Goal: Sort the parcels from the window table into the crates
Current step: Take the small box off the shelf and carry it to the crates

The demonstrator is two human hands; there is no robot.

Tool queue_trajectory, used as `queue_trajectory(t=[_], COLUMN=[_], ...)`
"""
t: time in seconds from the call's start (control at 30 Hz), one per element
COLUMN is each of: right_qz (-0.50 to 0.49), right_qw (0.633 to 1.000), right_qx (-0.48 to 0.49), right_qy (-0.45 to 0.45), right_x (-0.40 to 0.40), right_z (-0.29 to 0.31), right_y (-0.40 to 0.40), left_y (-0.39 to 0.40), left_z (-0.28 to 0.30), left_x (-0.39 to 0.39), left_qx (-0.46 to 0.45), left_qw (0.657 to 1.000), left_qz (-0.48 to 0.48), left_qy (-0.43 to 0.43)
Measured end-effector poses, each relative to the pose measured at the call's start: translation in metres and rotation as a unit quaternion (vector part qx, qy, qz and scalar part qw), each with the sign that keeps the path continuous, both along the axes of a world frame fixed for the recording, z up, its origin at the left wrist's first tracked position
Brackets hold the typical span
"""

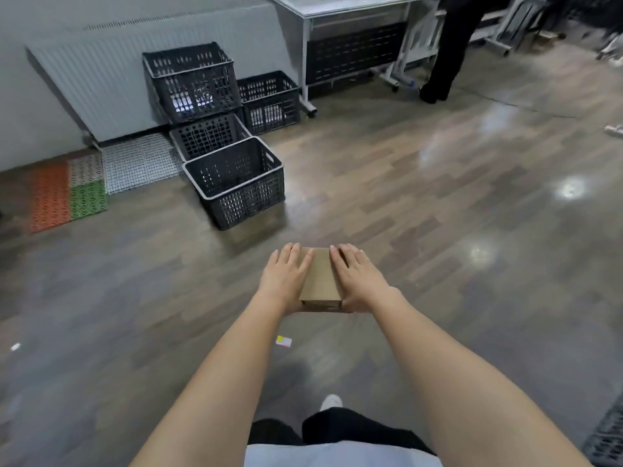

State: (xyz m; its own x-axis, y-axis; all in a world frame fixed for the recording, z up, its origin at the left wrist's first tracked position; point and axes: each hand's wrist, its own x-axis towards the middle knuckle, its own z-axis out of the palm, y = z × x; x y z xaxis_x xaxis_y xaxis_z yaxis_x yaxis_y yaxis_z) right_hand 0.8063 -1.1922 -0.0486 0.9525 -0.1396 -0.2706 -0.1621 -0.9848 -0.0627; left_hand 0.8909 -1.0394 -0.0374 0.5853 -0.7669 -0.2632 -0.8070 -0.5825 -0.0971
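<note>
Standing person (451,45) cut off above the waist — stacked crate (194,84) contents unreadable

white radiator (97,85) on the wall, coloured floor mats (67,193) below, another person's dark-trousered legs (448,52) far right

a: any writing you can read anywhere?
b: none. the cardboard parcel (322,281) shows plain brown faces.
a: the small yellow and pink slip (284,341) on the floor?
b: too small and blurred to read, if it bears print at all.
</note>
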Motion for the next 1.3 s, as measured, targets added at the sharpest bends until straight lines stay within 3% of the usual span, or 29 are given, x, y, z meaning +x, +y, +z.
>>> queue_trajectory(t=[0.3, 0.67, 1.3], right_qz=[0.039, -0.007, -0.030], right_qw=[0.998, 0.998, 0.999], right_qx=[0.039, 0.022, -0.026], right_qy=[0.021, 0.057, 0.016], right_x=[0.095, 0.270, 0.543], right_z=[0.006, -0.006, -0.007], right_y=[-0.125, -0.258, -0.523], left_y=[-0.107, -0.248, -0.526], left_z=[-0.003, -0.017, -0.020], left_x=[0.096, 0.283, 0.561], left_qx=[-0.021, -0.015, -0.020], left_qw=[1.000, 0.998, 0.998], left_qz=[-0.008, -0.060, -0.060], left_qy=[0.005, -0.011, -0.018])
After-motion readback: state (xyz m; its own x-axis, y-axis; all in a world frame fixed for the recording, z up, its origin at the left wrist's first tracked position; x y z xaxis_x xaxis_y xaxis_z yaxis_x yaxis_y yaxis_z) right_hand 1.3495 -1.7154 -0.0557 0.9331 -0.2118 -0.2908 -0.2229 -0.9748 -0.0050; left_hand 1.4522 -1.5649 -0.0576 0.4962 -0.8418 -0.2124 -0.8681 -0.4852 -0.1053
